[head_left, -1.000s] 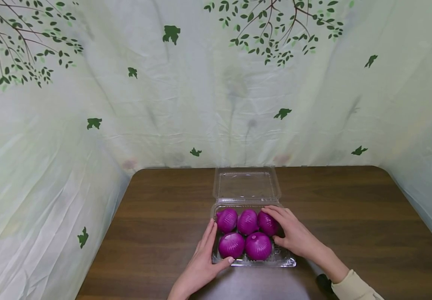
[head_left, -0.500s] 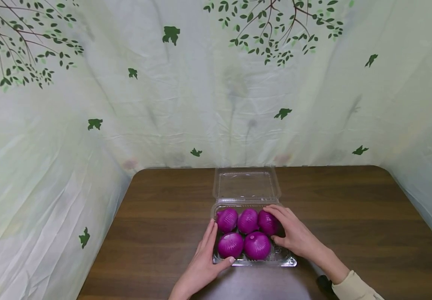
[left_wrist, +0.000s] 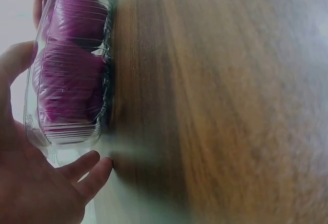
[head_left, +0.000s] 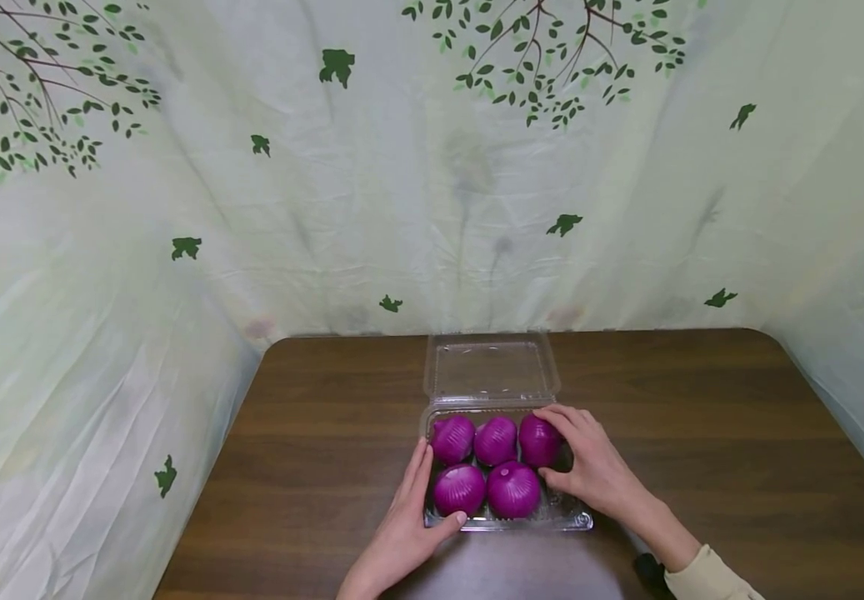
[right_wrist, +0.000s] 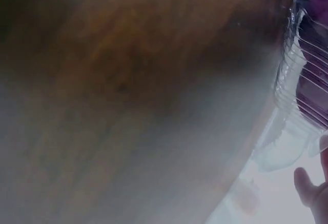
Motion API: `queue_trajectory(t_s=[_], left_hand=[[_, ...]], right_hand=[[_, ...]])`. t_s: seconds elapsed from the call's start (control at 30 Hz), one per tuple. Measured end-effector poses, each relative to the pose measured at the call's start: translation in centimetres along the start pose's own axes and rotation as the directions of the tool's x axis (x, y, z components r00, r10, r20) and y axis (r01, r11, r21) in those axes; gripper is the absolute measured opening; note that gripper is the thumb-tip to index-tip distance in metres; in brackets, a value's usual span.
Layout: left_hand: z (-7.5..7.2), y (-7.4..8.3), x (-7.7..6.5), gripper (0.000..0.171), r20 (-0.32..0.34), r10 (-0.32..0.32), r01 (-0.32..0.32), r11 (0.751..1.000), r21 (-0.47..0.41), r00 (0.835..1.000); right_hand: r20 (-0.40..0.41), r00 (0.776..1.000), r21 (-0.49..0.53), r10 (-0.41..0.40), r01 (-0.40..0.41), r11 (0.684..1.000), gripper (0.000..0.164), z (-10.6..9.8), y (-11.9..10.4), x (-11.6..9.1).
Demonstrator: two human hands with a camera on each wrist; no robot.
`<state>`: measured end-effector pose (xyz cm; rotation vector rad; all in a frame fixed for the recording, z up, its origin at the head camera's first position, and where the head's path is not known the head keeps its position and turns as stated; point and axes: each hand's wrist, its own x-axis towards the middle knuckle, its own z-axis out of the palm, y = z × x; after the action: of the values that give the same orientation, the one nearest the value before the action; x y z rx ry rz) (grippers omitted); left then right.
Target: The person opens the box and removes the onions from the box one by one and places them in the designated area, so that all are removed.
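Observation:
A clear plastic clamshell container (head_left: 580,522) sits on the wooden table, holding several purple-red onions in two rows. My left hand (head_left: 405,529) holds its near left corner, thumb on the front rim and fingers along the left wall. The left wrist view shows the thumb at the rim of the ribbed container (left_wrist: 72,136) and two fingertips beside its end. My right hand (head_left: 596,467) grips the far right onion (head_left: 539,442) between thumb and fingers; that onion stands upright in the back row. In front of it, the near right spot holds no onion.
The container's transparent lid (head_left: 491,368) lies folded back toward the table's far edge. A small black object (head_left: 649,572) is by the right sleeve (head_left: 709,575). A pale leaf-printed cloth (head_left: 469,208) hangs behind the brown table (head_left: 701,417).
The right hand has turned the far right onion more upright and shifted it slightly to the right. The left hand keeps its place on the container.

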<state>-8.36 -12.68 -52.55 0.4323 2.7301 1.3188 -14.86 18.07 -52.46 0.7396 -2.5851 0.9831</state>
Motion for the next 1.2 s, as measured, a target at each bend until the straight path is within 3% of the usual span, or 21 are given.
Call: queue_trajectory(t_s=[0.23,0.4,0.67,0.87,1.2], left_hand=[[-0.1,0.1,0.0,0.1,0.012,-0.028,0.028,1.0,-0.008,1.0],[0.0,0.0,0.0,0.1,0.007,-0.02,0.02,1.0,-0.016,1.0],[0.0,-0.2,-0.1,0.101,0.005,-0.022,0.022,1.0,-0.018,1.0],[0.1,-0.2,0.0,0.101,-0.003,-0.016,0.016,1.0,-0.02,1.0],[0.1,0.0,-0.1,0.101,0.001,-0.028,0.028,0.999,-0.037,1.0]], right_hand=[[-0.041,0.993,0.079,0.106,-0.103,0.992,0.08,-0.3,-1.0,0.1],[-0.114,0.977,0.132,0.179,-0.164,0.978,0.079,-0.7,-1.8,0.2],[-0.164,0.952,0.281,0.258,-0.206,0.937,0.077,-1.6,-3.3,0.4],[-0.166,0.947,0.278,0.275,-0.222,0.935,0.07,-3.2,-5.7,0.5],[-0.19,0.926,0.224,0.325,-0.282,0.933,0.074,-2.8,-1.5,-1.5]])
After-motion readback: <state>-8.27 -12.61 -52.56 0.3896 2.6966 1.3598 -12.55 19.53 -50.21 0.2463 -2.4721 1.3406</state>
